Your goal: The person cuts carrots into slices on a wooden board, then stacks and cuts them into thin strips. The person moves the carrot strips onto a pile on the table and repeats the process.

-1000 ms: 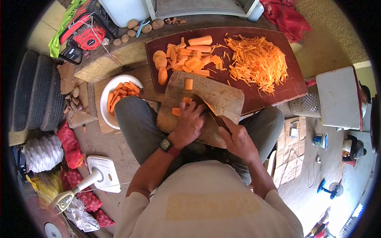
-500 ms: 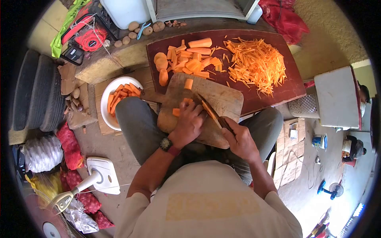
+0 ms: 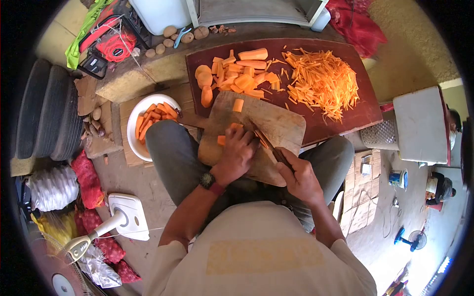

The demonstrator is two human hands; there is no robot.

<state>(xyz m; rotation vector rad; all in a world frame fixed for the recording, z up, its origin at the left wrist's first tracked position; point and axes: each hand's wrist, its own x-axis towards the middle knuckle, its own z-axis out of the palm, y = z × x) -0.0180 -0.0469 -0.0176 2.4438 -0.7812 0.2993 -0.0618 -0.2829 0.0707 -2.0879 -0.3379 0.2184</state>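
Note:
A wooden cutting board [image 3: 289, 123] with a handle lies across my lap, its far edge over the red board. My right hand [image 3: 300, 178] is closed around the handle of a knife [image 3: 261, 135], whose blade points away and leftward over the board. Beside the blade, my left hand [image 3: 238, 152] has its fingers curled down on a carrot piece, mostly hidden beneath them. A thin orange sliver shows next to the blade. One carrot chunk [image 3: 238, 105] rests near the board's far edge, another carrot chunk [image 3: 221, 140] left of my left fingers.
The red board [image 3: 316, 129] bears cut carrot chunks [image 3: 232, 74] and a heap of carrot sticks [image 3: 323, 81]. A white bowl [image 3: 132, 129] of carrot pieces stands by my left knee. A scale [image 3: 129, 212], tires [image 3: 39, 113] and a generator [image 3: 114, 47] are at left.
The knife blade has tipped more upright, with less orange showing along it. Both hands stay in nearly the same place; the whole view has shifted slightly.

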